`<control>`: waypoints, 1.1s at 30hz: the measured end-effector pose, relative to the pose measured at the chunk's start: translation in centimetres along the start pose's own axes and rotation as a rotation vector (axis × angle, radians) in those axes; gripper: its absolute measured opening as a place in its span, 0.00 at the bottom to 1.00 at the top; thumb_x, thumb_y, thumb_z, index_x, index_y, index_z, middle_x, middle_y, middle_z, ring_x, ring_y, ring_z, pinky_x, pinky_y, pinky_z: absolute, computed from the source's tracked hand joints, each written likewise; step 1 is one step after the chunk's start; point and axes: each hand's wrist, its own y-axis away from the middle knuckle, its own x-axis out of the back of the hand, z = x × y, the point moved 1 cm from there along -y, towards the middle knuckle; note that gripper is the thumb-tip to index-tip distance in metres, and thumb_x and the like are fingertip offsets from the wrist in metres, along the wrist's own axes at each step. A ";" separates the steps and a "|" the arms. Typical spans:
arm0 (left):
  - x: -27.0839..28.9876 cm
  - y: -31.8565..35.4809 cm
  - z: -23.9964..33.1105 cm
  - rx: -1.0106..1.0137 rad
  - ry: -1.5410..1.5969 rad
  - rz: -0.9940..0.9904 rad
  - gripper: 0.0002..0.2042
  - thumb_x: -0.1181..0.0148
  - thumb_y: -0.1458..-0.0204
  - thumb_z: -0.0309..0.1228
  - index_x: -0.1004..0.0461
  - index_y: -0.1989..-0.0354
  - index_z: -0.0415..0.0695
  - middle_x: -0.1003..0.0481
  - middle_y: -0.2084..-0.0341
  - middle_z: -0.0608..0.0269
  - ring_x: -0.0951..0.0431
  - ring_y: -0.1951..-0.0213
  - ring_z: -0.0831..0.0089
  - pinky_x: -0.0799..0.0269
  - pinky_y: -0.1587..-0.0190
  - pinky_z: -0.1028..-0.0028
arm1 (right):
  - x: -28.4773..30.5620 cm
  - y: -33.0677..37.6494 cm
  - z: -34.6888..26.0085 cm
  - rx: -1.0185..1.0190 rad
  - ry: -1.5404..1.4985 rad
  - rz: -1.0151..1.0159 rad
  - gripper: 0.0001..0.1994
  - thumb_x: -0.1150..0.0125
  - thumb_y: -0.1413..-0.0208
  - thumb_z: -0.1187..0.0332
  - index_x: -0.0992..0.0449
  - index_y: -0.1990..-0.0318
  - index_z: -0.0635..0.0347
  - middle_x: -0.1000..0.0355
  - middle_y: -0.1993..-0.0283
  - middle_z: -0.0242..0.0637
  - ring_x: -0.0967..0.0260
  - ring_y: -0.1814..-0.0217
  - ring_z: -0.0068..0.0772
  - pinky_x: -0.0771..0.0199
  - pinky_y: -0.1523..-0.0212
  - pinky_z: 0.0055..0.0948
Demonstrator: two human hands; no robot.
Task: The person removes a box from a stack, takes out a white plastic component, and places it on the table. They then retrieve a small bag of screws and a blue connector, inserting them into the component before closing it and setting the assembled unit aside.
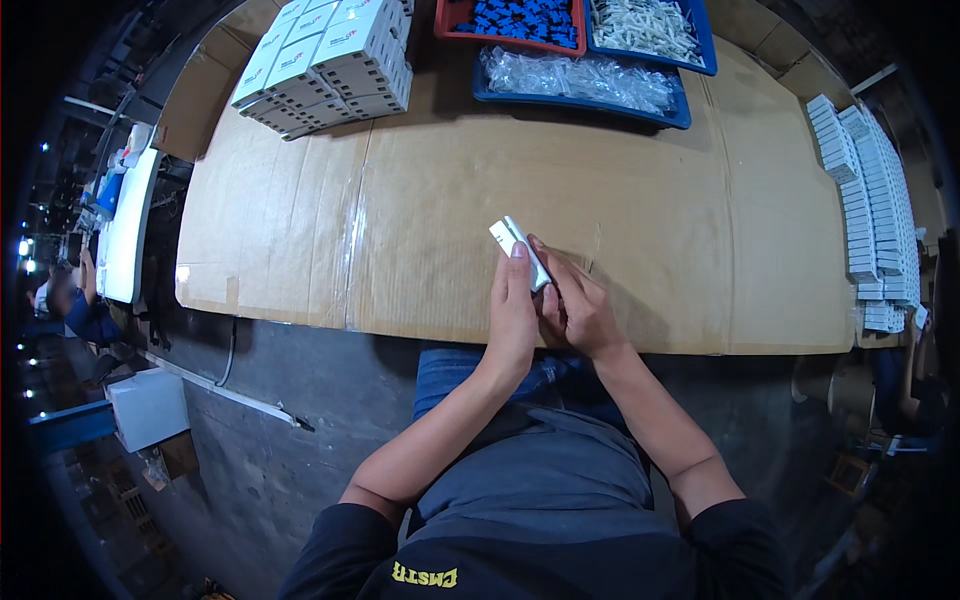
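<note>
Near the front edge of the cardboard-covered table, both hands are together around a small, narrow white box-like piece (531, 262). Its upper end shows a lighter face with small dark marks and a dark slit running lengthwise. My left hand (513, 315) is closed on its left side, the thumb lying along the top. From the right, my right hand (585, 308) pinches around the lower right edge with bent fingers. Whether the piece is one part or two pressed together I cannot tell; the fingers cover its lower end.
Stacked white boxes (340, 60) stand at the far left. At the back are a red tray (445, 32) of blue parts, a blue tray (705, 45) of whitish pieces, and a blue tray (600, 113) of clear plastic pieces. Rows of white boxes (880, 200) line the right side.
</note>
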 end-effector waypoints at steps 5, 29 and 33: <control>-0.1 0.3 0.2 0.021 -0.042 0.021 0.19 0.55 0.28 0.52 0.29 0.53 0.48 0.33 0.71 0.77 0.36 0.74 0.89 0.38 0.73 0.84 | -0.4 0.6 0.0 0.018 0.081 0.012 0.21 0.48 0.37 0.75 0.28 0.38 0.76 0.23 0.42 0.56 0.21 0.44 0.54 0.20 0.43 0.40; 1.4 -0.4 1.0 -0.165 0.053 -0.082 0.37 0.46 0.35 0.48 0.49 0.24 0.42 0.29 0.44 0.52 0.28 0.38 0.66 0.33 0.36 0.66 | 1.5 -0.8 -1.5 -0.128 -0.387 -0.057 0.23 0.51 0.29 0.64 0.31 0.34 0.70 0.33 0.29 0.53 0.32 0.29 0.49 0.33 0.31 0.41; 2.7 -0.8 1.5 -0.435 -0.233 -0.330 0.53 0.33 0.47 0.47 0.62 0.20 0.42 0.43 0.29 0.44 0.44 0.26 0.54 0.51 0.25 0.56 | 2.9 -1.2 -2.0 -0.600 -0.589 0.030 0.26 0.52 0.25 0.52 0.29 0.34 0.66 0.27 0.37 0.42 0.29 0.38 0.33 0.31 0.37 0.32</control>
